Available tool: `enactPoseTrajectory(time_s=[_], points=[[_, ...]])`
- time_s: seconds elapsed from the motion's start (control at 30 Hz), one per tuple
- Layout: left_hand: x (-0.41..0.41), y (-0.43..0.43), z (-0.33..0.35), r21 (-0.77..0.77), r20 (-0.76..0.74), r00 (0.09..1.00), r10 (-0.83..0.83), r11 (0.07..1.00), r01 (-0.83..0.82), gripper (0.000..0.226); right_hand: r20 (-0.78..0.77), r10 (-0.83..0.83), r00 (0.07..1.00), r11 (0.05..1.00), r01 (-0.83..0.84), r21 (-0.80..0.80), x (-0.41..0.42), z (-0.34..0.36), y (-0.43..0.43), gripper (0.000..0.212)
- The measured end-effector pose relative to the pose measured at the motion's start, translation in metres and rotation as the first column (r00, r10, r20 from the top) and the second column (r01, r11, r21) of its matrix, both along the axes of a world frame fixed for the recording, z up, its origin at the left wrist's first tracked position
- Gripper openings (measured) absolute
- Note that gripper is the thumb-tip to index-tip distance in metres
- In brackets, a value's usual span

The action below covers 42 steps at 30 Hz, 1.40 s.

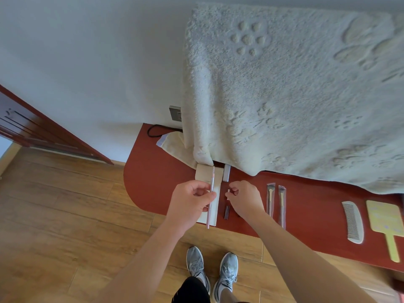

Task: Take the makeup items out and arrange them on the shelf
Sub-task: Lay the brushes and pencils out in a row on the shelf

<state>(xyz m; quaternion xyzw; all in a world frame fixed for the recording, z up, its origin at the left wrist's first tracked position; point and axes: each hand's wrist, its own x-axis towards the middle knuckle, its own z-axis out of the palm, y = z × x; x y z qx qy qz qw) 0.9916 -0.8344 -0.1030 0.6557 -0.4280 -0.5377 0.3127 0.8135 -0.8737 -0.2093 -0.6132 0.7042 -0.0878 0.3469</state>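
Head view. Gripping a pink pencil (212, 182) in left hand (191, 201) above beige pouch (218, 185) on red shelf (317, 204); pinching small pale piece (228, 191), perhaps its cap, in right hand (246, 199), near two dark sticks (227, 212).

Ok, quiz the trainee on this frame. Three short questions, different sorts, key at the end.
1. True or false: the left hand grips the pink pencil.
2. How many wrapped brushes lie on the red shelf?
3. What lies between the brushes and the yellow hand mirror? A comb; B sponge; C bottle.
Key: 1 true; 2 two; 3 A.
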Motion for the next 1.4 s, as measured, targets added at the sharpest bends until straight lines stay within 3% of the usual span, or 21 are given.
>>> enactPoseTrajectory(time_s=[0.23,0.43,0.8,1.13,1.4], points=[[-0.029,-0.006,-0.009,-0.004,0.049,0.997,-0.06,0.998,0.06,0.009,-0.016,0.007,1.0,1.0,-0.008,-0.023,-0.039,0.012,0.015,0.046],[-0.063,-0.013,-0.03,-0.007,0.211,0.964,-0.163,0.986,0.168,0.01,-0.054,0.057,0.997,0.998,-0.056,0.012,-0.083,0.02,0.032,0.06],[-0.127,-0.026,-0.065,0.016,0.475,0.831,-0.291,0.947,0.322,0.015,-0.171,-0.003,0.985,1.0,0.008,0.028,-0.152,0.02,0.06,0.064],[-0.165,-0.03,-0.09,0.115,0.662,0.624,-0.415,0.879,0.463,0.011,-0.271,0.124,0.954,0.985,-0.085,0.153,-0.186,0.007,0.077,0.077],[-0.172,-0.028,-0.102,0.161,0.662,0.603,-0.445,0.87,0.466,0.016,-0.285,0.126,0.95,0.985,-0.086,0.149,-0.188,0.0,0.08,0.083]])
